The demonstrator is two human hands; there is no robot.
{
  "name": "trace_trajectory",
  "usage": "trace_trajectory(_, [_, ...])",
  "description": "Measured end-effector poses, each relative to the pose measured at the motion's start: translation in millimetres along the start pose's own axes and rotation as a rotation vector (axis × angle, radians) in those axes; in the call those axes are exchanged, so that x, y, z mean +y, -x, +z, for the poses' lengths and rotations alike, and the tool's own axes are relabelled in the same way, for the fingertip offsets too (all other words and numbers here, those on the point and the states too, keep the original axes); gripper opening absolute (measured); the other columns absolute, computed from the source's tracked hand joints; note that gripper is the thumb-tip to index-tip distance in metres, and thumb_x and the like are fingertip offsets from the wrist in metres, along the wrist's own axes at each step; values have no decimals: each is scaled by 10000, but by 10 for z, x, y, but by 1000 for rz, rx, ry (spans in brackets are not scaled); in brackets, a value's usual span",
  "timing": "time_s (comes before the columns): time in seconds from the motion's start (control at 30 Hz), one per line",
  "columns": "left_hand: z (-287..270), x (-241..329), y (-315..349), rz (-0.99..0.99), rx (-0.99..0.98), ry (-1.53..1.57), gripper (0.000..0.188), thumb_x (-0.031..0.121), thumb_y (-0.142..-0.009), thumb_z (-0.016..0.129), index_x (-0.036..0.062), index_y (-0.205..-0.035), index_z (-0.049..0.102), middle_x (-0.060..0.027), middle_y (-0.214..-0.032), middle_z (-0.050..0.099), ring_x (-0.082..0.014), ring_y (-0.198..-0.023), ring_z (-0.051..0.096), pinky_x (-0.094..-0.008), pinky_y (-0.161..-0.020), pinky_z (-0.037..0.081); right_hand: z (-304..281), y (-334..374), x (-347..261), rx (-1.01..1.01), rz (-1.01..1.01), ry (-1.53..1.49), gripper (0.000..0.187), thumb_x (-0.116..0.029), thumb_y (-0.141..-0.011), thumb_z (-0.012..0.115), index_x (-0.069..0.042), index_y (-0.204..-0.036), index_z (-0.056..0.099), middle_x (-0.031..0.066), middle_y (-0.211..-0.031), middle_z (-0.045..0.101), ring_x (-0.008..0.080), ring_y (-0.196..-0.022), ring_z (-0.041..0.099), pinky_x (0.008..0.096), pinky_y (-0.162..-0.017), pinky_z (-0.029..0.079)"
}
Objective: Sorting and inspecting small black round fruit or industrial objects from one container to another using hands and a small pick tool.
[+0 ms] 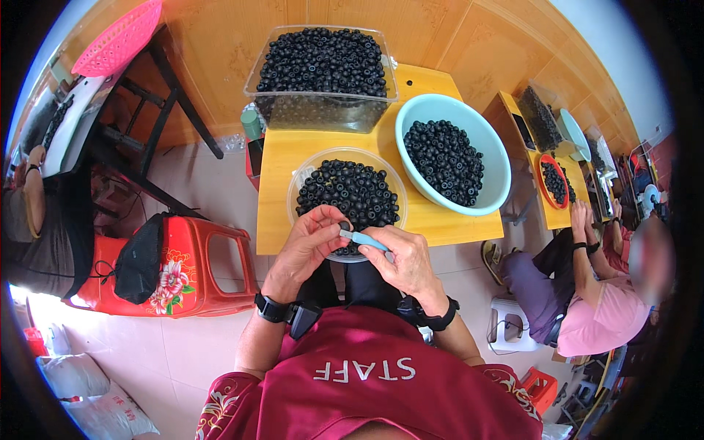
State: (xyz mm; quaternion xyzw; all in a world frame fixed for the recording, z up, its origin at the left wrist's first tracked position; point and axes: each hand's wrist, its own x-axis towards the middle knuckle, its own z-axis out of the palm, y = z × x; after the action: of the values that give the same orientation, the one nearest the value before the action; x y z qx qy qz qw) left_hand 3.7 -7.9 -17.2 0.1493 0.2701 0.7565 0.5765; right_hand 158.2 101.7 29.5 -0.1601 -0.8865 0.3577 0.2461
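Note:
My left hand (309, 239) pinches a small round black piece (344, 226) between thumb and fingertips. In my right hand (408, 259) is a small knife (364, 240) with a light blue handle, its short metal tip touching or very near the piece. Both hands are over the near side of a shallow round bowl (293, 192) full of similar black pieces, many with a hole through them. To the bowl's right, a light blue basin (498, 158) holds more of them. Behind stands a clear plastic box (323, 113) heaped with the same pieces.
Everything stands on a yellow wooden table (277, 165) against a wood-panelled wall. One loose black piece (409, 83) lies near its far edge. A red stool (213, 257) is at left beside a seated person. At right, other people work at another table (554, 214).

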Motion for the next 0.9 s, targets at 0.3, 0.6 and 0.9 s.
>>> trace_trajectory(0.3, [-23,-10,5,-8,1,-4,136,24,-852,599,35,-974,540,-94,-941,620,-147,-802,623,-260,-735,535,-11,-2,3,11,-10,29,150,-166,-773,682,-78,-890,649,77,-688,608,229,-559,608,325,-486,458])
trace_trajectory(0.6, [-2,0,2,-12,3,-1,101,34,-844,618,34,-924,556,-100,-924,624,-140,-755,612,-246,-699,524,-3,-1,56,-15,14,-11,147,-161,-777,680,-69,-889,654,87,-723,630,235,-557,606,325,-487,458])
trace_trajectory(0.9, [6,64,42,-27,-174,39,135,40,-804,667,43,-893,565,-109,-904,608,-156,-724,595,-254,-694,506,-10,-86,427,98,220,3,159,-184,-823,636,-44,-894,663,145,-638,592,276,-531,572,349,-511,441])
